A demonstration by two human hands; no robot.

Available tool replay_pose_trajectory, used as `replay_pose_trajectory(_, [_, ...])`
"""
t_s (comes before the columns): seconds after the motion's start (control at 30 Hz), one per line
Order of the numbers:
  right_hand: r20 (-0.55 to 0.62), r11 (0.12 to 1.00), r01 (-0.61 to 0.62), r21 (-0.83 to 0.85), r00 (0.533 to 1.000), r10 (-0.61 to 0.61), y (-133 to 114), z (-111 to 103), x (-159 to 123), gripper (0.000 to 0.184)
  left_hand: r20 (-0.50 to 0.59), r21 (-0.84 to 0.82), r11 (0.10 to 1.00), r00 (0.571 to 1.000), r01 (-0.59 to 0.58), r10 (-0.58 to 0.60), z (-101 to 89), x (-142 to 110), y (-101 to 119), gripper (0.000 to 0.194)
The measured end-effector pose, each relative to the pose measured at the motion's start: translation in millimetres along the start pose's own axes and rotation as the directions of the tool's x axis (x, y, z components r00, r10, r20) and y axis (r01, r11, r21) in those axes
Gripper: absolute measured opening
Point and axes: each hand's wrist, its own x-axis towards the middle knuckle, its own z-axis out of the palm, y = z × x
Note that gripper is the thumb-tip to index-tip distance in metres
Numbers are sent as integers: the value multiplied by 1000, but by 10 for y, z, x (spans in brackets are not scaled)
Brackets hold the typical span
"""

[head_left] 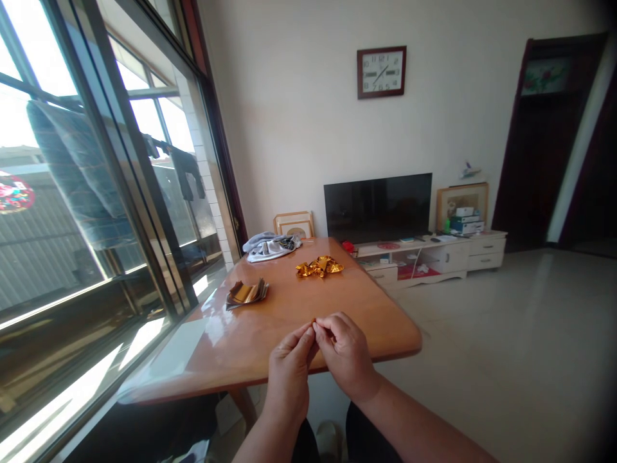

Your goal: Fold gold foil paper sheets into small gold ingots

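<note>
Above the near edge of the wooden table (337,341), my left hand (292,357) and my right hand (344,350) meet fingertip to fingertip. Both are closed in a pinch around a tiny orange-gold piece (313,320). Most of it is hidden by the fingers, so its kind cannot be made out; it may be of the same shiny material as the pile beyond. Farther up the table lies a heap of crumpled or folded gold foil pieces (319,267). To its left, nearer me, sits a stack of gold and brown foil sheets (247,293).
A bundle of grey-white cloth (270,246) lies at the table's far end. A pale sheet (178,347) rests on the left side by the window. Past the table stands a low white cabinet (448,257) with a television (378,206); a clock (381,72) hangs above.
</note>
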Motion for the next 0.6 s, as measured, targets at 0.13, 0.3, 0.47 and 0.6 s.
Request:
replay_pose_trajectory(0.13, [-7, 999, -5, -50, 1000, 5, -22, 4, 5, 13, -21, -19, 1000, 1000, -15, 14, 19, 6, -32, 34])
replay_pose_trajectory(0.3, [-2, 998, -46, -33, 999, 46, -53, -3, 10, 11, -16, -18, 1000, 1000, -24, 23, 20, 3, -42, 33])
replay_pose_trajectory(0.47, [60, 955, -192, 228, 981, 184, -42, 1, -1, 6, -10, 16, 999, 999, -37, 37, -14, 20, -53, 32])
replay_pose_trajectory(0.6, [124, 850, -339, 402, 940, 317, -3, 14, -9, 7, 28, 54, 997, 999, -47, 45, -23, 29, -69, 35])
